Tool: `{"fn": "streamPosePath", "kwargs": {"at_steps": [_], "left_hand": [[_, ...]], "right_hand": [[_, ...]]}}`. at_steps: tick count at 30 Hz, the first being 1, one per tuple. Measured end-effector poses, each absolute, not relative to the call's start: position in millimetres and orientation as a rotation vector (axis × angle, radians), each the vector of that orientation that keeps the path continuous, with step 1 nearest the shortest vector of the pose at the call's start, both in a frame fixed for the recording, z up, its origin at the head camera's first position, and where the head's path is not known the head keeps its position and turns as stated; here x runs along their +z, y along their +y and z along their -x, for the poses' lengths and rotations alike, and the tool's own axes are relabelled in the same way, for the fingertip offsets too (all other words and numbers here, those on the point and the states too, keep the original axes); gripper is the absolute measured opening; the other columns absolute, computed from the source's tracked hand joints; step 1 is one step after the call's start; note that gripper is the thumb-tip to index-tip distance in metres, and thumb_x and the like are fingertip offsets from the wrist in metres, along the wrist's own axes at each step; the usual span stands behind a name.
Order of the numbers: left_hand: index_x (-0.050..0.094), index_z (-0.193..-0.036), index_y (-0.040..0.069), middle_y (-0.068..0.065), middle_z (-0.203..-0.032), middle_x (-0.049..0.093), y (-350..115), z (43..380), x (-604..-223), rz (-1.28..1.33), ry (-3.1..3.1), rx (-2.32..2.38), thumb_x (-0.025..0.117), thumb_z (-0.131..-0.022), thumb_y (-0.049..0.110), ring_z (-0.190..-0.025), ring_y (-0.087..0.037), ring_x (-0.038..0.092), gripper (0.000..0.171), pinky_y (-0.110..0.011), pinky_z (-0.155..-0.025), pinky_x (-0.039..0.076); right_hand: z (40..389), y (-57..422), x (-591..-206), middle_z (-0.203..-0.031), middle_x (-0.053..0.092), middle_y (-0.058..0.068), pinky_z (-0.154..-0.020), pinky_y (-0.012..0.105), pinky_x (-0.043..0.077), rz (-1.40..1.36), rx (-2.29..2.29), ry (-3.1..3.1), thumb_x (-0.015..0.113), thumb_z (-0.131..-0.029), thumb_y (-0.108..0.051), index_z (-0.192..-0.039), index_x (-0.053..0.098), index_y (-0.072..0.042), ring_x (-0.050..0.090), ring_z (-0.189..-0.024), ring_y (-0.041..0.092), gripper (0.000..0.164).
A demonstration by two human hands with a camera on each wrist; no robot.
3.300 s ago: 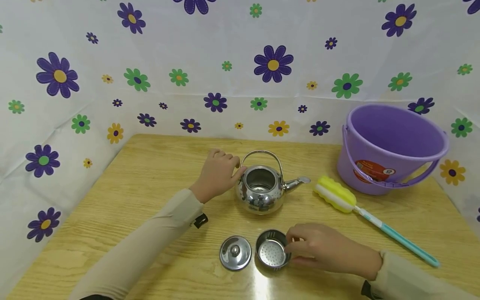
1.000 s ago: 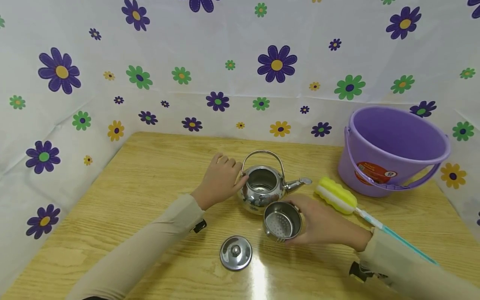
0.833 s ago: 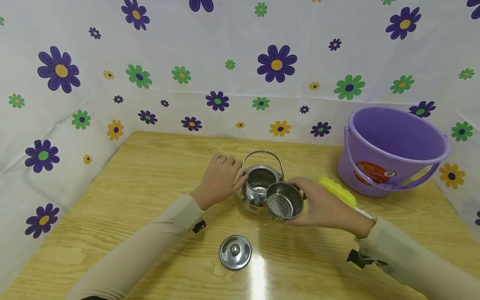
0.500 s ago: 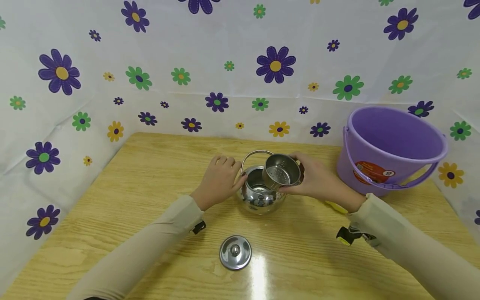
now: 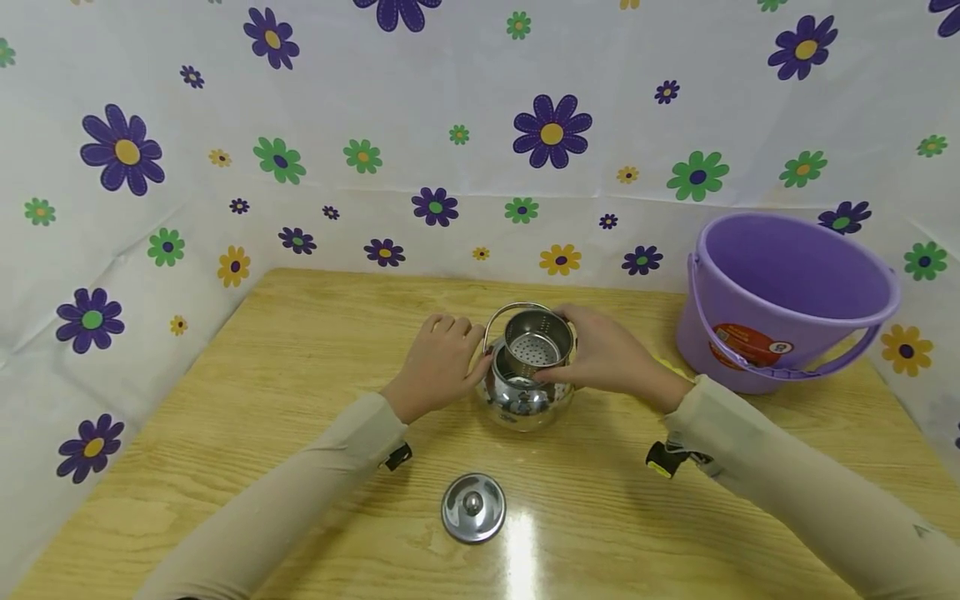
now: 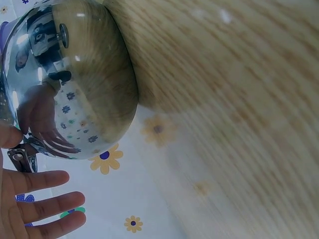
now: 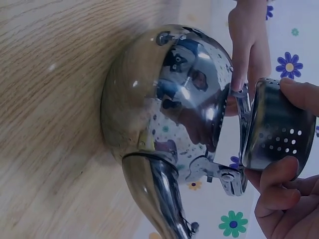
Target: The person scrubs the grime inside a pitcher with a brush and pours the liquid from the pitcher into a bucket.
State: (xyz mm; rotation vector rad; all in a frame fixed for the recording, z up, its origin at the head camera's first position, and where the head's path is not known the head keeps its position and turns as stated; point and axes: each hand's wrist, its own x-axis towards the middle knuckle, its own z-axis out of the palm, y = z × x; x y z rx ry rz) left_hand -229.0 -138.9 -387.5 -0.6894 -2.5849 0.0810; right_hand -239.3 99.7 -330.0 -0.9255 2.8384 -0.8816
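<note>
A shiny steel teapot (image 5: 522, 408) stands lidless on the wooden table, its hoop handle raised. My left hand (image 5: 438, 367) pinches the foot of that handle between thumb and index finger, while the other fingers (image 6: 50, 206) stretch out nearly straight. My right hand (image 5: 611, 354) grips a perforated steel strainer basket (image 5: 536, 342) by its side, thumb against fingers. The basket hangs over the teapot's mouth, inside the handle's arc, and its side holes (image 7: 281, 139) show in the right wrist view. The round knobbed lid (image 5: 473, 507) lies in front of the teapot.
A purple bucket (image 5: 750, 333) stands at the back right. Mostly hidden by the right arm, a yellow sponge brush (image 5: 671, 367) lies beside it. A flowered cloth (image 5: 450, 83) hangs behind the table (image 5: 337, 333).
My right hand has lifted the strainer basket off the table beside the lid and carried it up and left, to above the teapot's mouth. The left hand has stayed on the teapot.
</note>
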Motion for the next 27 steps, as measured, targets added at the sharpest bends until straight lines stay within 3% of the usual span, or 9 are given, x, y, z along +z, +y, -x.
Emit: {"fn": "streamPosePath", "kwargs": {"at_steps": [27], "left_hand": [[0.059,-0.107,0.009,-0.008,-0.097,0.064,-141.3,229.3,-392.0,0.693,-2.576,0.098,0.052,-0.092,0.037,-0.091,-0.026,0.061,0.032,-0.043,-0.093,0.045]], "right_hand": [[238.0,83.7,-349.4,-0.113,0.065,0.012,-0.087,0.042,0.052,0.816,-0.811,2.891,0.083,-0.065,-0.040,-0.124,0.053,-0.002,0.063,-0.103,0.028,0.076]]}}
